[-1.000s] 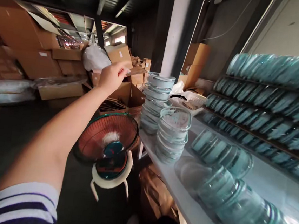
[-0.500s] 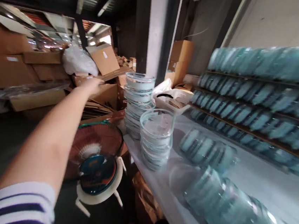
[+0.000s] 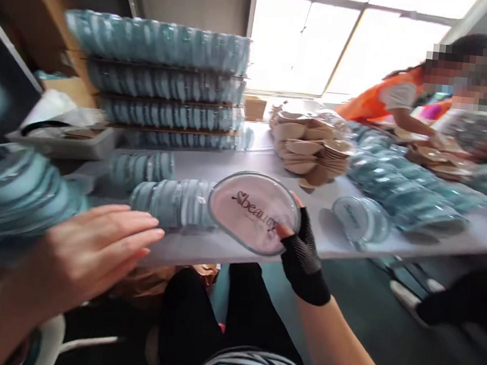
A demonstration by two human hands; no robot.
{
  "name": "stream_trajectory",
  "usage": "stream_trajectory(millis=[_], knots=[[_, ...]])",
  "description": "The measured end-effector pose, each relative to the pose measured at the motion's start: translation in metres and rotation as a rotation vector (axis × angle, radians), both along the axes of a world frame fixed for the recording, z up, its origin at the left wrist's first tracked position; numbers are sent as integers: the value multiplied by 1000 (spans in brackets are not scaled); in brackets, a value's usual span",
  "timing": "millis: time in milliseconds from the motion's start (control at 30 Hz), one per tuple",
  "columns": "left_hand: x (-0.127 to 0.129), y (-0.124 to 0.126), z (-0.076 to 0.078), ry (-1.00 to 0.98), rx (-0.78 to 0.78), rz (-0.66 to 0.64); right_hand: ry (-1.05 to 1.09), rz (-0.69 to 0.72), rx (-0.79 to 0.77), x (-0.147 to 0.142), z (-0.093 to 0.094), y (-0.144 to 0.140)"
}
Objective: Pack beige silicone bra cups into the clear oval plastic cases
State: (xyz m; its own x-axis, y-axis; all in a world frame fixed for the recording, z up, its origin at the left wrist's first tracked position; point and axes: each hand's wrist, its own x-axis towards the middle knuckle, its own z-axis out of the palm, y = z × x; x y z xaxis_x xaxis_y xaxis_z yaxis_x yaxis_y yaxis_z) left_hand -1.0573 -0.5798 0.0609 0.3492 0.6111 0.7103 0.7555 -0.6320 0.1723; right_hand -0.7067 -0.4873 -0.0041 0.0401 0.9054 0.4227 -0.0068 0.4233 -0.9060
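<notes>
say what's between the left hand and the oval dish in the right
In the head view, a strip of table and, behind it, part of a row of glass dishes show between the left hand and the oval dish.

Place: a workshop, factory-like; the exact trade cannot be told
Bench (image 3: pixel 257 155): long, pale-topped, loaded with many like goods in rows and piles
Tiered rows (image 3: pixel 158 85): blue-green glassy pieces set on edge, several tiers high, thin brown boards between
Oval piece (image 3: pixel 239 228): same glassy sort, dark lettering across its face, held up over the near edge
Brown pieces (image 3: pixel 302 148): curved, stacked mid-surface in quantity
Crate (image 3: pixel 100 147): pale, with mixed contents, at left
Glove (image 3: pixel 310 275): black, fingerless, on the right hand (image 3: pixel 300 245)
Co-worker (image 3: pixel 376 100): orange garment, leaning over more goods
Window (image 3: pixel 300 39): large, paned, bright
</notes>
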Motion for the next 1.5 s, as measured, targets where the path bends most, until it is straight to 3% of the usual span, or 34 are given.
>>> stream_trajectory(millis=[67, 167, 267, 367, 467, 600, 700, 833, 933, 1067, 1167, 1300, 1400, 1500], knots=[[57, 11, -40, 140, 36, -129, -132, -81, 57, 34, -10, -13], [131, 33, -94, 90, -31, -236, -396, -363, 182, 95, -28, -19], [179, 51, -122, 129, -165, -332, -611, -653, 269, 150, -44, -2], [200, 65, -121, 179, -227, -359, -826, -854, 309, 185, -63, 32], [205, 75, -111, 179, -237, -328, -1021, -1006, 224, 201, -88, 65], [200, 86, -104, 203, -252, -286, -1079, -1032, 83, 213, -115, 82], [189, 99, -97, 205, -206, -227, -1058, -1028, 108, 220, -120, 80], [172, 133, -86, 111, -143, -15, -938, -953, 306, 197, -107, 73], [169, 162, -86, 115, -215, 198, -799, -655, 414, 138, -97, 73], [173, 184, -100, 208, -300, 309, -664, -264, 370, 50, -101, 89], [172, 186, -108, 210, -286, 317, -551, -101, 216, 18, -112, 105], [168, 185, -109, 206, -277, 289, -490, -140, 24, 22, -120, 116], [170, 185, -108, 195, -265, 293, -451, -181, 48, 29, -112, 120], [174, 185, -107, 187, -251, 306, -485, -208, 121, 21, -92, 132]])
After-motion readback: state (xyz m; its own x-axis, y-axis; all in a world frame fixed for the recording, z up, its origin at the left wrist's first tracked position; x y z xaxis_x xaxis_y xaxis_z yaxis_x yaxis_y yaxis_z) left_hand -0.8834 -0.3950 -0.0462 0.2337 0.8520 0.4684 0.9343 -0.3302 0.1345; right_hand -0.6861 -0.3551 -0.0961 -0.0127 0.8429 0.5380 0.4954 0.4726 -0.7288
